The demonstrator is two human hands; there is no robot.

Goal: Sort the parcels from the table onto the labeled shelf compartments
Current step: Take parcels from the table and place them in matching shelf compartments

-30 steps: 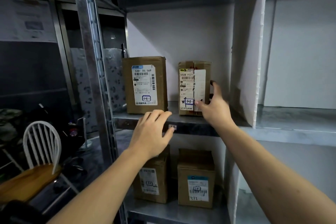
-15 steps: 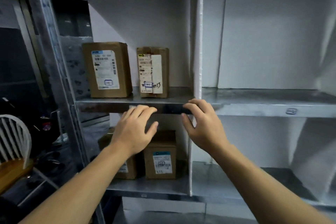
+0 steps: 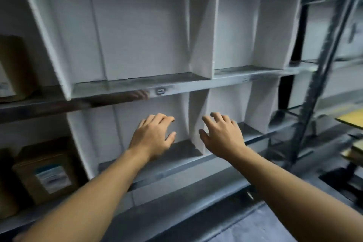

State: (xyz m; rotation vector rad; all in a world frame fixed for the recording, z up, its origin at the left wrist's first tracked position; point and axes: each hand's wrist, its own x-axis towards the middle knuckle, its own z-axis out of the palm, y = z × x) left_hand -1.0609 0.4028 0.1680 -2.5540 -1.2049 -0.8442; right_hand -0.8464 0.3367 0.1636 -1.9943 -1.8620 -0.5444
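Observation:
Both my hands hang in the air in front of the metal shelf (image 3: 125, 92) and hold nothing. My left hand (image 3: 153, 135) has relaxed fingers before a lower compartment. My right hand (image 3: 222, 133) is spread just right of a white divider (image 3: 196, 124). A brown parcel (image 3: 46, 171) with a white label stands in the lower left compartment. Part of another brown parcel (image 3: 13, 67) shows at the left edge, one level up. A small label tag (image 3: 160, 91) sits on the middle shelf's front edge.
White divider panels (image 3: 204, 31) split the shelf into compartments; those in the middle and right hold nothing. A grey upright post (image 3: 324, 65) stands at the right. A yellow-topped surface (image 3: 351, 118) shows at the far right edge. The picture is blurred.
The view has swung right, so the parcels slid to the left edge. My right hand let go of the upper parcel a second ago, and both hands have dropped below the middle shelf edge.

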